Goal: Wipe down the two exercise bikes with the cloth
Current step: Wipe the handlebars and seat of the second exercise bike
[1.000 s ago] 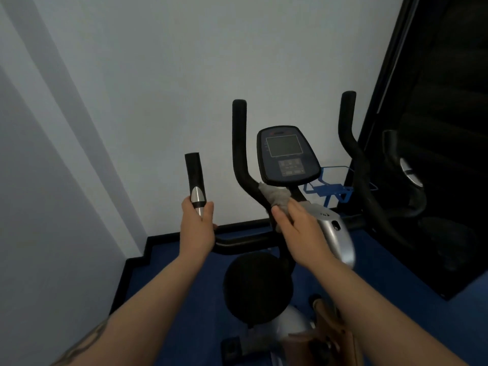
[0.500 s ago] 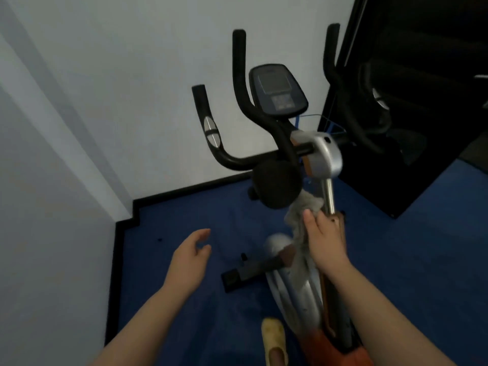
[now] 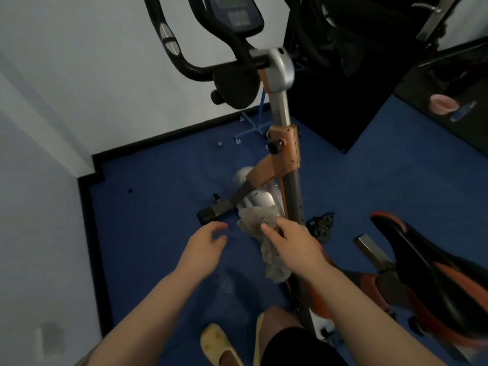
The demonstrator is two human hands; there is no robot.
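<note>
White walls [image 3: 79,75], black skirting [image 3: 87,202], blue carpet [image 3: 158,207], dim light

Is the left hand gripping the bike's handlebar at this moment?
No. The left hand hangs open in the air above the blue floor, well below the handlebar, holding nothing.

Cloth [image 3: 260,223] on bike frame [image 3: 286,165], seat [image 3: 427,268] to right, console [image 3: 235,11] behind
</note>
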